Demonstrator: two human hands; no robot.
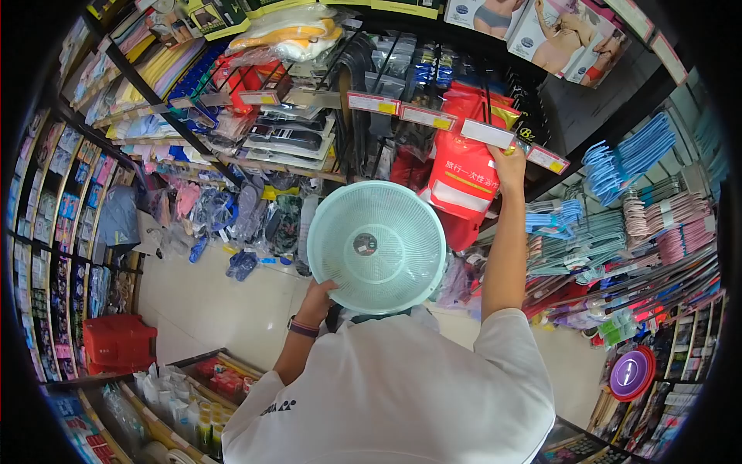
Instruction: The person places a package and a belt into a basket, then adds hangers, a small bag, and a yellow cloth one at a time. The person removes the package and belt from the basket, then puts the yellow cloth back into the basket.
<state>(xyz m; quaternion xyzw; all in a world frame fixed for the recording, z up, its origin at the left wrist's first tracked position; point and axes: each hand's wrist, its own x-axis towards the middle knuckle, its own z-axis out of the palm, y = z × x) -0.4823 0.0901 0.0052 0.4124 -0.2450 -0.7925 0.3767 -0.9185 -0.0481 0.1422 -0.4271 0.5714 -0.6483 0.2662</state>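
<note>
A pale green plastic strainer basket (379,216) is in front of my body, its inside facing up, with a round dark label at its centre. My left hand (315,303) is closed on the basket's near-left rim, thumb over the edge. Up at the shelf, my right hand (508,166) grips the upper right edge of a red plastic package (461,174) with white Chinese print. More red packages hang behind it on the same hook. A white price tag (487,133) at the hook's end touches or nearly touches my fingertips; the exact finger hold is partly hidden.
Insoles and packets hang from hooks (290,135) at the left. Blue, green and pink hangers (618,209) crowd the right side. Slippers (242,265) lie low by the floor (209,294). A red bin (118,344) and purple basin (631,373) stand farther out.
</note>
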